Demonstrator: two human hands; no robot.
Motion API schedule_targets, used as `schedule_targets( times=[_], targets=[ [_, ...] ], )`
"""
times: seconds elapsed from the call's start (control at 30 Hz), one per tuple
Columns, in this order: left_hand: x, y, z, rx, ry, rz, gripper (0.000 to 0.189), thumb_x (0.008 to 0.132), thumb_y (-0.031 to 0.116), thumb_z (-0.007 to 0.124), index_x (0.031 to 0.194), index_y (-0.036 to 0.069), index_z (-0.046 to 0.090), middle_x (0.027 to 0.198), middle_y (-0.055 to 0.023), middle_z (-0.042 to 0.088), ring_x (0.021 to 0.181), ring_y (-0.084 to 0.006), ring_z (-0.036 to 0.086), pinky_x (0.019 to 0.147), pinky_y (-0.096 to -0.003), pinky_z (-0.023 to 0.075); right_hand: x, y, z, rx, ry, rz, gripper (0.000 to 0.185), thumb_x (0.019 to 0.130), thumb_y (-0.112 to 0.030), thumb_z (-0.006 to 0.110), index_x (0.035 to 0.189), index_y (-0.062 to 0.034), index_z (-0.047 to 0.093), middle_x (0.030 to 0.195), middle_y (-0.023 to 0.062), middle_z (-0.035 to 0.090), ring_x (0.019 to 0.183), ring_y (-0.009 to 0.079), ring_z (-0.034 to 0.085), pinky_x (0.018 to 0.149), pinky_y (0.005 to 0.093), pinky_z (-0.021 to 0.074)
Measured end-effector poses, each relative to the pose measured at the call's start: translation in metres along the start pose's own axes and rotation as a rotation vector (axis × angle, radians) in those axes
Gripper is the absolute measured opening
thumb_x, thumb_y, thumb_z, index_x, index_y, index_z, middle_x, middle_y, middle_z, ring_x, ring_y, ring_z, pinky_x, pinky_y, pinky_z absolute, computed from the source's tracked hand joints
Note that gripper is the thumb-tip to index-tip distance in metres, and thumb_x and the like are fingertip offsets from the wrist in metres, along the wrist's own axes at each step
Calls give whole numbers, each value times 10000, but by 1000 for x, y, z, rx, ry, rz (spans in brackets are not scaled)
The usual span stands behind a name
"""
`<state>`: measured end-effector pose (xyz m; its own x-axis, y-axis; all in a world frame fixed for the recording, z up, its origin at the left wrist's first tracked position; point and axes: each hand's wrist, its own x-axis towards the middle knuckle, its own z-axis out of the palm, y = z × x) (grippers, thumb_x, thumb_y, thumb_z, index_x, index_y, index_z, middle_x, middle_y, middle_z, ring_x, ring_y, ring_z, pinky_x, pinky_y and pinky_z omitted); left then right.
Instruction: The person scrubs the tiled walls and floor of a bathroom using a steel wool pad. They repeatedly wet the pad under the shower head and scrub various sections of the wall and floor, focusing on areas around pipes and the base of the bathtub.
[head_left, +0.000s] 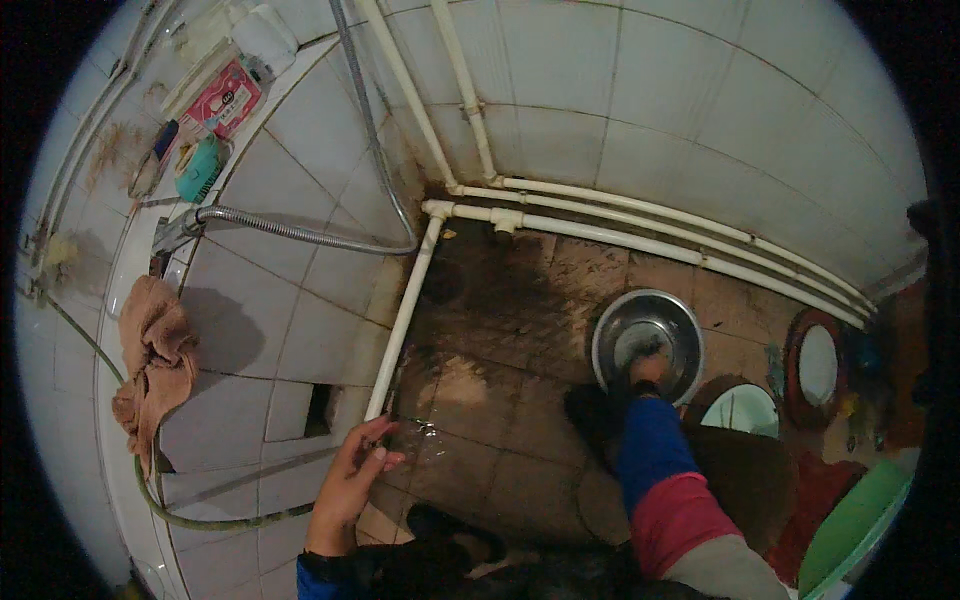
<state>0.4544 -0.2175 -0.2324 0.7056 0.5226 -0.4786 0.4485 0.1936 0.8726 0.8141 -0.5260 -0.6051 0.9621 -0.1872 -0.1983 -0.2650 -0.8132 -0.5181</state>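
Observation:
My left hand (358, 469) is held low at the left of centre, its fingers partly curled and the thumb apart from them. Nothing shows in its grasp. The fingertips appear beside a white pipe (397, 352), and wet glints show just right of them. A round metal basin (691, 322) stands on the brown tiled floor (517, 412). My right hand (649, 369) reaches down to its near side, below a blue and pink sleeve. The fingers are dark and blurred there, so whether they grip anything cannot be told.
White pipes (615, 238) run along the wall's foot. On the left ledge lie a brown cloth (154, 352), a teal brush (198, 169) and a pink packet (226, 97). A metal hose (300, 235) loops out. At right are a white-lined basin (742, 409) and a green basin (855, 517).

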Motion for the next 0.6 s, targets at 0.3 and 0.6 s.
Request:
schedule_targets(
  times=[0.3,0.6],
  targets=[
    [0,7,-24,-17,36,6,389,976,140,485,1348,41,426,1279,-155,536,985,-205,609,884,-318,461,1,23,42,-498,-75,-177,476,881,-243,594,1298,-33,503,1291,204,502,1146,353,507,995,420,402],
    [-22,22,-39,-159,98,74,433,960,224,525,1339,41,424,1289,-173,528,978,-215,607,904,-334,459,0,-109,26,254,506,-298,427,900,-210,611,1254,16,536,1092,205,618,1008,311,586,882,429,458]
  ],
)
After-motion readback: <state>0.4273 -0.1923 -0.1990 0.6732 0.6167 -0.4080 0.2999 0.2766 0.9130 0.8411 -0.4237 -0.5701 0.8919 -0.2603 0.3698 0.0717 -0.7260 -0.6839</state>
